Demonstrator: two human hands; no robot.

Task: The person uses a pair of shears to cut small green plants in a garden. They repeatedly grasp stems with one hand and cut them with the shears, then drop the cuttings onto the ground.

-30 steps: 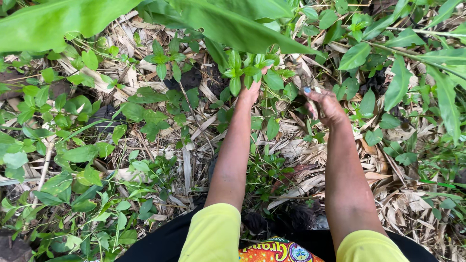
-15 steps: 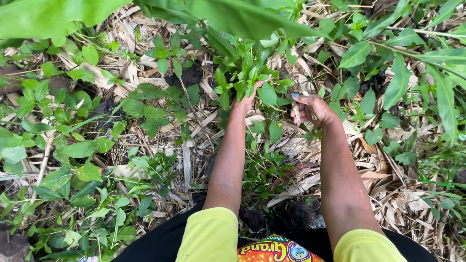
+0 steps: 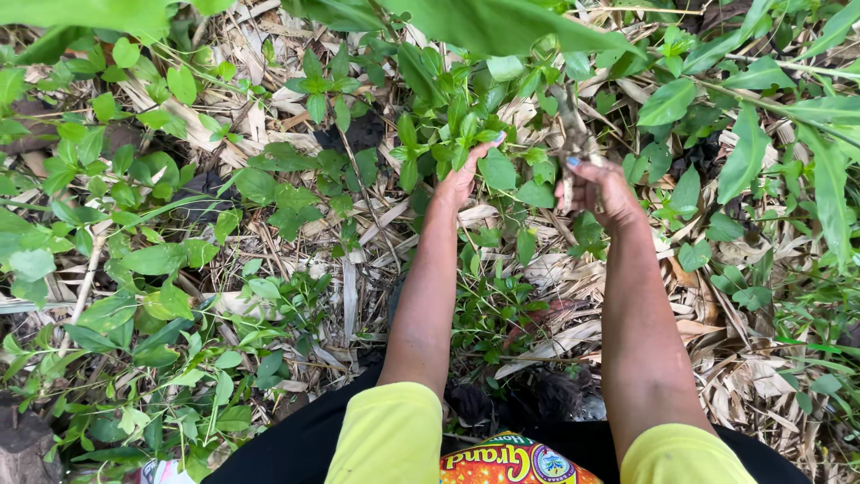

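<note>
My left hand [image 3: 461, 179] is closed around the stems of a small green leafy plant [image 3: 452, 134] that grows out of the dry leaf litter. My right hand [image 3: 596, 188] grips a pale, dry, root-like stalk [image 3: 573, 130] that rises from my fist towards the top of the view. Both arms reach forward from yellow sleeves, and the two hands are about a hand's width apart. Low green weeds [image 3: 502, 305] fill the ground between my forearms.
Dry brown leaves and straw [image 3: 358, 296] cover the ground. Dense green weeds [image 3: 134, 269] crowd the left side and broad leaves [image 3: 752, 152] the right. A large green leaf [image 3: 484, 22] hangs overhead at the top. A colourful printed bag [image 3: 524, 462] lies at my lap.
Both hands have drawn back towards me. The left hand has pulled the leafy plant along, and the right hand has closed on the pale stalk and raised it.
</note>
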